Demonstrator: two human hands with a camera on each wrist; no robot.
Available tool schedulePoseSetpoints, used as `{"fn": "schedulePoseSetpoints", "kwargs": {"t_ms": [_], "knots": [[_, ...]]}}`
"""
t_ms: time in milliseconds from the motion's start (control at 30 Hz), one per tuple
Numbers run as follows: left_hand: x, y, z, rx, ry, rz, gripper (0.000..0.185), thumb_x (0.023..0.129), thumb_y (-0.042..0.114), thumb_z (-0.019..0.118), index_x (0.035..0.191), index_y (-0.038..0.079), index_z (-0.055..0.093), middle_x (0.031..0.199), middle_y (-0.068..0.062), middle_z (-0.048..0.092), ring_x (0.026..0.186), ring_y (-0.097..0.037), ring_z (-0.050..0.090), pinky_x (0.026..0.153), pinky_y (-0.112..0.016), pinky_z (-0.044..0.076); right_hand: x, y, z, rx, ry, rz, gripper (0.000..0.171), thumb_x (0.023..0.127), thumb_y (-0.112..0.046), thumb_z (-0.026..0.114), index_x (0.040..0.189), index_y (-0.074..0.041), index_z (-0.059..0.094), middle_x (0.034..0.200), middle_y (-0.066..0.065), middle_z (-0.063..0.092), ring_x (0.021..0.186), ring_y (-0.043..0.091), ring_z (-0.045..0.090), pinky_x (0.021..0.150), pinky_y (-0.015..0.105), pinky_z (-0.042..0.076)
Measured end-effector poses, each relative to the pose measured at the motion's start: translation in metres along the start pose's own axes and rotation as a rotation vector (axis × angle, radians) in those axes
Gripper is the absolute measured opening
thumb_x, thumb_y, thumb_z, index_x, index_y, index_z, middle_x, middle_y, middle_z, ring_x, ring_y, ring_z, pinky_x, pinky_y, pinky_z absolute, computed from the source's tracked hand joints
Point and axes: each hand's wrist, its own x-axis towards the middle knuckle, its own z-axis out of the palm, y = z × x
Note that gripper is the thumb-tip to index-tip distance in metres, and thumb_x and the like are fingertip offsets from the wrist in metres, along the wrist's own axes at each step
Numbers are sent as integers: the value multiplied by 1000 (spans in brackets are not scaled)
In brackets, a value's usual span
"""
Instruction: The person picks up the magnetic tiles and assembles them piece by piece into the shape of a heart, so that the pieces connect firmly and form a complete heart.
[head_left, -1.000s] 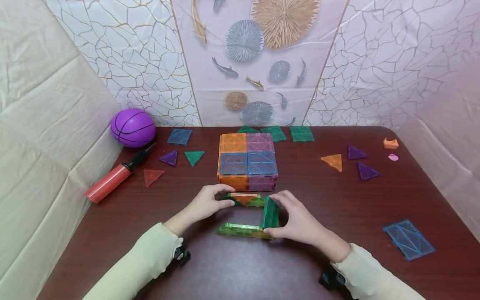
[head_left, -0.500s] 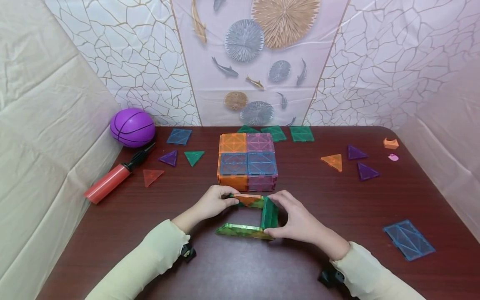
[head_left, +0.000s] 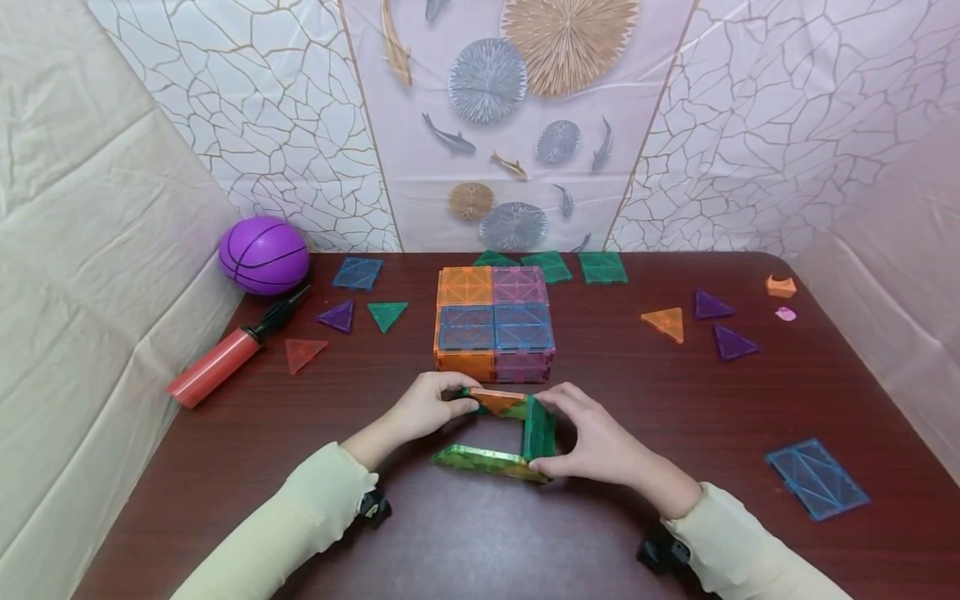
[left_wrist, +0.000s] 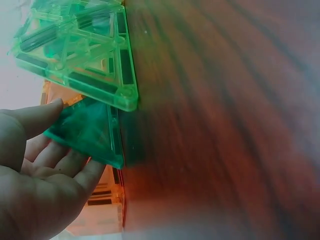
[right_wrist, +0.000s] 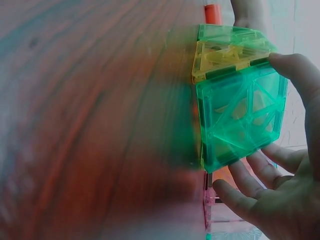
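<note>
Translucent magnetic tiles stand on edge in a three-sided frame open to the left. A green square tile [head_left: 540,429] makes its right side; the front row [head_left: 480,460] is green and yellow, the back row [head_left: 504,402] orange and green. My left hand [head_left: 431,407] pinches the back row's left end, a dark green triangle tile [left_wrist: 87,127], between thumb and fingers. My right hand [head_left: 603,435] spans the green square, thumb at its front corner beside the yellow triangle tile [right_wrist: 220,57], fingers along its back edge.
Just behind stands a box of tiles [head_left: 495,329] in orange, purple and blue. Loose triangles lie to either side, with a blue rectangular tile [head_left: 817,479] at right. A red hand pump [head_left: 217,367] and a purple ball [head_left: 264,254] sit at left.
My left hand has shifted slightly to the right with the back row's left end. The right hand has stayed nearly in place at the green square.
</note>
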Motion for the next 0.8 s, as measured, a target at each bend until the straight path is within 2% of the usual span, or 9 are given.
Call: {"fn": "schedulePoseSetpoints", "kwargs": {"t_ms": [67, 300, 500, 533, 600, 667, 800], "knots": [[-2, -1, -2, -21, 3, -19, 26, 90, 14, 68, 116, 11, 69, 117, -5, 67, 113, -24, 59, 92, -43, 49, 0, 0, 0, 0, -3, 0, 72, 72, -39, 84, 130, -11, 54, 116, -3, 52, 106, 18, 56, 88, 42, 51], [-6, -9, -7, -20, 3, -48, 26, 92, 13, 66, 117, 9, 68, 118, -7, 66, 108, -23, 61, 88, -40, 51, -7, 0, -7, -39, -8, 21, 77, 73, -45, 82, 135, -9, 52, 121, 0, 53, 112, 19, 54, 91, 46, 49], [-5, -10, -7, -1, -1, -63, 23, 92, 13, 66, 113, 6, 70, 115, -9, 67, 106, -22, 61, 87, -39, 51, -30, 7, -31, -115, 56, 32, 77, 72, -43, 83, 134, -8, 53, 124, 5, 54, 113, 23, 54, 90, 51, 48], [-5, -10, -7, -3, -3, -66, 23, 92, 13, 65, 113, 6, 70, 114, -9, 67, 101, -22, 62, 85, -39, 51, -35, 10, -36, -141, 74, 25, 77, 71, -42, 84, 133, -9, 54, 124, 5, 54, 113, 22, 54, 89, 50, 49], [-5, -10, -8, 0, -5, -64, 22, 92, 13, 65, 112, 5, 70, 113, -10, 68, 94, -20, 62, 83, -37, 51, -47, 16, -47, -191, 108, 12, 75, 71, -39, 85, 133, -11, 54, 123, 3, 55, 111, 20, 54, 88, 44, 50], [-5, -10, -9, 0, -9, -61, 22, 92, 12, 65, 112, 5, 70, 113, -10, 68, 85, -18, 62, 80, -36, 51, -59, 24, -58, -232, 151, 6, 75, 69, -36, 87, 132, -13, 55, 123, 2, 55, 110, 18, 53, 88, 30, 48], [-4, -10, -9, 1, -15, -60, 23, 92, 13, 65, 112, 4, 70, 114, -11, 67, 84, -15, 61, 80, -36, 51, -85, 38, -80, -266, 238, 52, 77, 64, -29, 90, 131, -13, 55, 120, 3, 56, 108, 6, 48, 85, 9, 34]]}}
